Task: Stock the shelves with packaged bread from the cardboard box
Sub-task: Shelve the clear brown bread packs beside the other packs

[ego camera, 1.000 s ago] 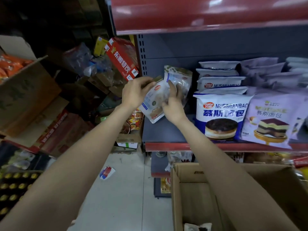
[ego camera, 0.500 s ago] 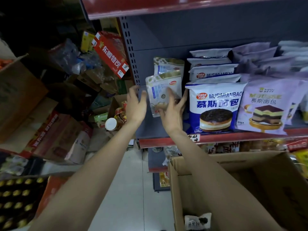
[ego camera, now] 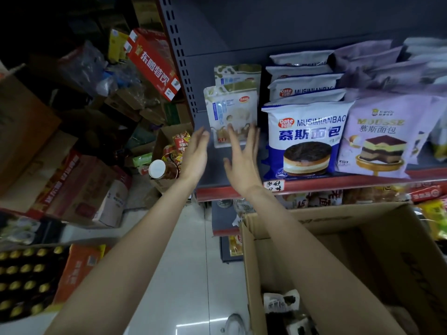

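Stocking in progress: we see two pale bread packets [ego camera: 231,117] standing upright on the grey shelf [ego camera: 210,163], one behind the other, just left of the blue mousse-bread bags [ego camera: 306,139]. Our left hand [ego camera: 196,153] and right hand [ego camera: 242,160] hover with fingers straight, grasping nothing; the cardboard box [ego camera: 362,238] below holds more packets [ego camera: 280,302], so we judge several remain to shelve

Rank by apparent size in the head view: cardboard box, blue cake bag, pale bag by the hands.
1. cardboard box, though nearest the camera.
2. blue cake bag.
3. pale bag, partly hidden by the right hand.
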### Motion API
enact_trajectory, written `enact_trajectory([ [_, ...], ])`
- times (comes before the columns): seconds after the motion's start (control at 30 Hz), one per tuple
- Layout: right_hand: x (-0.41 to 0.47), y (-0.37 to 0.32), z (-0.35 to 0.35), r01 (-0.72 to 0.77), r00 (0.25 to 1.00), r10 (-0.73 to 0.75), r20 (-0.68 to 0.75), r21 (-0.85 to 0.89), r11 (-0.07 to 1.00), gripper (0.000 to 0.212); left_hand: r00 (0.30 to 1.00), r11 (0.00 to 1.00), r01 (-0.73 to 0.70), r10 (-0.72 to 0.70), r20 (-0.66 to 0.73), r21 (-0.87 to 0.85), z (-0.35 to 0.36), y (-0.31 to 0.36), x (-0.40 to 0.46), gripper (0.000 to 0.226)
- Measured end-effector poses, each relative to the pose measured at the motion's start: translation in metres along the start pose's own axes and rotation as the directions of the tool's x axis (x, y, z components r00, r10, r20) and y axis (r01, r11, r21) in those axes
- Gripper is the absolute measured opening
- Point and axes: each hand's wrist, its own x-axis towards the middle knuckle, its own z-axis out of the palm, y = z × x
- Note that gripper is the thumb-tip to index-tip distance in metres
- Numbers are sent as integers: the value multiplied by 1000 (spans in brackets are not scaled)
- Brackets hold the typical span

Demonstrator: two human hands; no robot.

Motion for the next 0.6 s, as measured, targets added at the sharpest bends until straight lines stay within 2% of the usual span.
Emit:
enact_trajectory([
  [0.2, -87, 10, -44, 147, 988, -150, 35, 74, 986, 49, 960, 972, -223, 233, -156, 76, 1, -1, -95, 16],
  [0.3, -140, 41, -81, 175, 981, -180, 72, 72, 982, 39, 940, 942, -286, 312, -140, 179, 21, -15, -146, 15],
  [0.4, -193, 92, -117, 125, 975, -121, 185, -12, 992, 30, 935, 888, -319, 352, -43, 332, 54, -40, -191, 17],
  [0.5, -242, 149, -145, 71, 942, -32, 334, -108, 992, 26, 950, 815, -307, 290, 111, 492, 94, -77, -228, 20],
  [0.6, -280, 202, -159, -4, 872, 88, 481, -172, 985, 26, 946, 733, -206, -19, 323, 649, 134, -124, -255, 27],
])
